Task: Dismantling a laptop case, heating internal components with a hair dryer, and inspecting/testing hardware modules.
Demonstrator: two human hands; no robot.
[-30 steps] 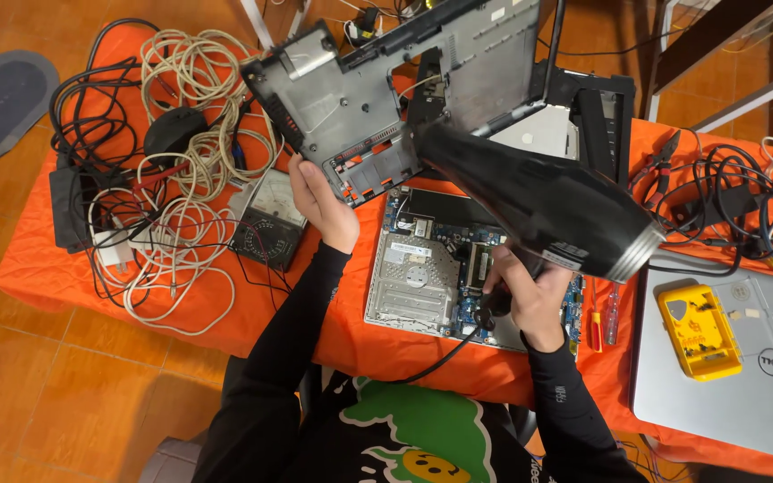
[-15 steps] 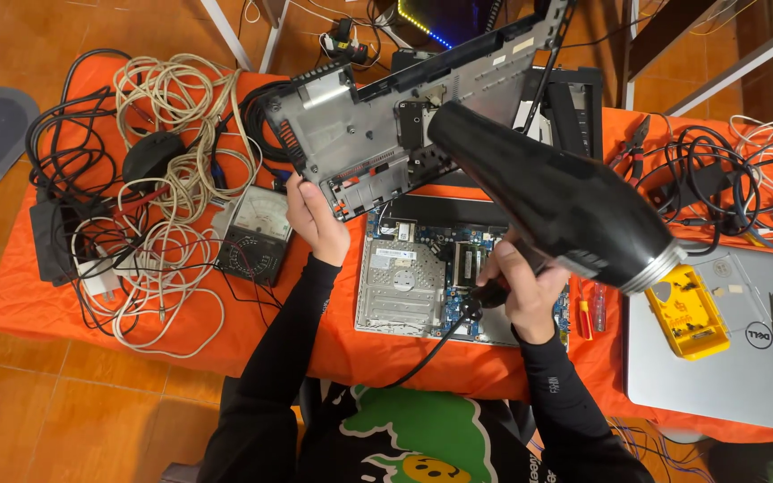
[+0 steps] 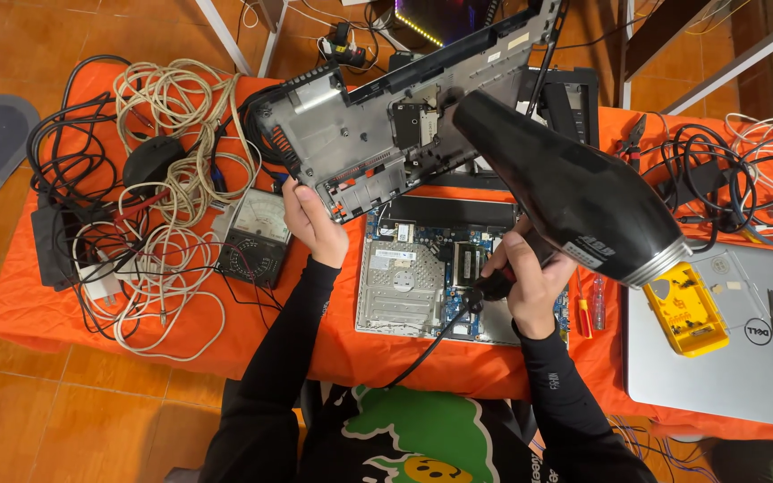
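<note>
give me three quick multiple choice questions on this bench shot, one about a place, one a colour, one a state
1. Where does the analog meter lie?
A. left of the left hand
B. on the closed silver laptop
C. on the floor

2. What colour is the table cloth?
A. blue
B. orange
C. white

3. How is the laptop bottom case placed?
A. flat on the cloth
B. lifted and tilted by the left hand
C. shut in a box

Key: 1 A, it sits beside the cables; 2 B, orange throughout; 3 B, fingers grip its lower edge while the right hand holds the black hair dryer.
</note>
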